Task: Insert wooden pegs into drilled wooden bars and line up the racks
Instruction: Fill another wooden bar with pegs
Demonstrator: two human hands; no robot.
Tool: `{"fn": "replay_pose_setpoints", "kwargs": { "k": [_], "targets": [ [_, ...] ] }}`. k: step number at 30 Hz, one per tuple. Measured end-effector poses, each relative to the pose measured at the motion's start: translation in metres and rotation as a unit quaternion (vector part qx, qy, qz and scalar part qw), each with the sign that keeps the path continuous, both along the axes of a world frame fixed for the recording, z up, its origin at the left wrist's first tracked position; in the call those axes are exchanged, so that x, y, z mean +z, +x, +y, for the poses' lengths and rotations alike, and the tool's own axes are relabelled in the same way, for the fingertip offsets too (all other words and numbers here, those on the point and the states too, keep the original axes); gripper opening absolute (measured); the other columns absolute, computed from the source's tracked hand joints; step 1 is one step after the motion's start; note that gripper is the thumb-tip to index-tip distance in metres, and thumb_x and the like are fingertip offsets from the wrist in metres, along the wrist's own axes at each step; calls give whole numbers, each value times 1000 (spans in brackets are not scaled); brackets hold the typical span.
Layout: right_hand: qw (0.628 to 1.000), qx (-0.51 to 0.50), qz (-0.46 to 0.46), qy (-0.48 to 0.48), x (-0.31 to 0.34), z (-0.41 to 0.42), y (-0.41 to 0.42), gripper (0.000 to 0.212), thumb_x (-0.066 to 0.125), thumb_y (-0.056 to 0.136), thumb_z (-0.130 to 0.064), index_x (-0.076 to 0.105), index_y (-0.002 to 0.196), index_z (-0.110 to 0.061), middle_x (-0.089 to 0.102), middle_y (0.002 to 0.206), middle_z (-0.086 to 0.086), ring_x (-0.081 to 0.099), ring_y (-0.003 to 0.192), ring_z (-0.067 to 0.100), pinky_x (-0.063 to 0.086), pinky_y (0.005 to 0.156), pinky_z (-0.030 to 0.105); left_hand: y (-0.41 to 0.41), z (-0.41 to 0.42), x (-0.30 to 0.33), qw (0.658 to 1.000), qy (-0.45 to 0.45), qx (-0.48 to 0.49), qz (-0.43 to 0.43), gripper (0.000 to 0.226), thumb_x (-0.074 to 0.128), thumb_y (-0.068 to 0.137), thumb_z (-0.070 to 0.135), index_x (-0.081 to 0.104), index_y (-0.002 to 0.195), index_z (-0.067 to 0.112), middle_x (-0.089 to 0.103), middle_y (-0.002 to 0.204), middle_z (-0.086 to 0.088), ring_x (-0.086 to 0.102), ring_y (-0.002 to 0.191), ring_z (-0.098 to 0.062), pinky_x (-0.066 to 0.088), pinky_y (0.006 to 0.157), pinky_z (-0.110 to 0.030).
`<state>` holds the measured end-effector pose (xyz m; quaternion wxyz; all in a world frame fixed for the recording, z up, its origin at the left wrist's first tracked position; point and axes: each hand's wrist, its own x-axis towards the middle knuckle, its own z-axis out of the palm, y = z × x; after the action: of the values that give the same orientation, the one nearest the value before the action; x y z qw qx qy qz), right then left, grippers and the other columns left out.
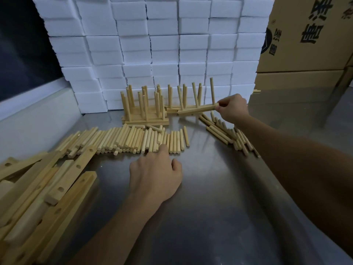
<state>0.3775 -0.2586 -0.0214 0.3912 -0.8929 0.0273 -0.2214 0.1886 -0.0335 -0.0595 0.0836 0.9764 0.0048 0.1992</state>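
My right hand pinches the right end of a pegged wooden bar and holds it tilted just above the steel table, beside a group of finished racks standing at the back. Upright pegs rise from that bar. My left hand reaches forward with its fingertips on the near ends of a long row of loose wooden pegs. A second heap of pegs lies under my right wrist. Drilled bars without pegs are piled at the front left.
A wall of stacked white foam blocks stands right behind the racks. Brown cardboard boxes rise at the back right. A pale ledge and dark window border the steel table on the left.
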Motion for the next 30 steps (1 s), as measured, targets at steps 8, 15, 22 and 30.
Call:
{"fn": "replay_pose_setpoints", "kwargs": {
  "k": [8,15,22,30],
  "targets": [
    [998,9,36,-45,-9,7,43,21,66,94,-14,74,112,-5,73,105,12,62,85,16,51,82,26,0,-2,0,1000,4,1,8,22,38,94,46,39,86,26,50,67,6,45,58,-9,37,58,-31],
    [991,27,115,-58,-7,22,52,21,69,89,-12,73,107,-2,72,110,15,67,101,27,56,94,38,-3,-3,3,1000,9,5,12,21,36,95,45,38,87,25,48,68,7,42,57,-9,33,58,-30],
    [987,24,145,-63,-8,27,49,29,61,89,-14,70,113,2,71,108,16,68,98,29,58,90,43,-3,-3,3,1000,11,6,18,21,35,95,44,40,90,24,50,71,5,45,61,-11,32,57,-30],
    [987,25,142,-77,-12,32,41,30,60,88,-36,56,77,-9,53,71,5,53,69,21,42,60,29,-2,-3,3,1000,12,5,16,22,36,95,45,42,91,24,52,72,5,47,62,-12,34,58,-30]
  ]
}}
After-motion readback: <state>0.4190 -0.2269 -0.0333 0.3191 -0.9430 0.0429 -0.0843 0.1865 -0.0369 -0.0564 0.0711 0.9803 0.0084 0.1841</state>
